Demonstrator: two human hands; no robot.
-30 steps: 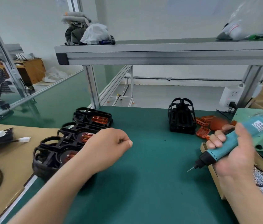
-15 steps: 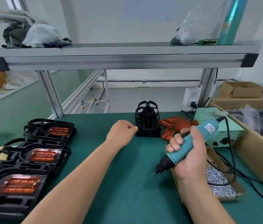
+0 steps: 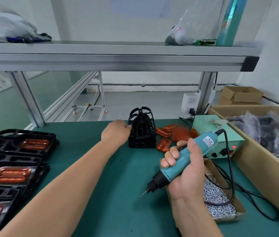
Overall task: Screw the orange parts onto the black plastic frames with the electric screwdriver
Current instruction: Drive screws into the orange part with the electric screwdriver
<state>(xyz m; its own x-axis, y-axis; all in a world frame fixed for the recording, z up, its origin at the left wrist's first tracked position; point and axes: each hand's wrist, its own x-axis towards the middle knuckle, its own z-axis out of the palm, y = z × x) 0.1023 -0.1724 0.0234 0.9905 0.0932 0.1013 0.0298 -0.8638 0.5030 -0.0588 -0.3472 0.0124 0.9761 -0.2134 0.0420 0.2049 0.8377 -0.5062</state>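
Currently, my left hand (image 3: 116, 133) curls its fingers against the left side of the upright stack of black frames (image 3: 142, 134) at the back of the mat (image 3: 114, 194), a firm pinch I cannot confirm, while my right hand (image 3: 188, 175) wraps tight round the screwdriver (image 3: 182, 159), bit over bare mat. Risk, as I judge it: a careless pull topples the stack onto the orange parts (image 3: 173, 135) just beside it, or the cord (image 3: 228, 168) snags the screw box (image 3: 215, 170). Room: open middle; finished frames (image 3: 6, 159) crowd the left edge.

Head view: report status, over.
Left hand at stack of black frames, grip unclear. Right hand grips screwdriver. Orange parts loose beside stack. Nothing in the way.
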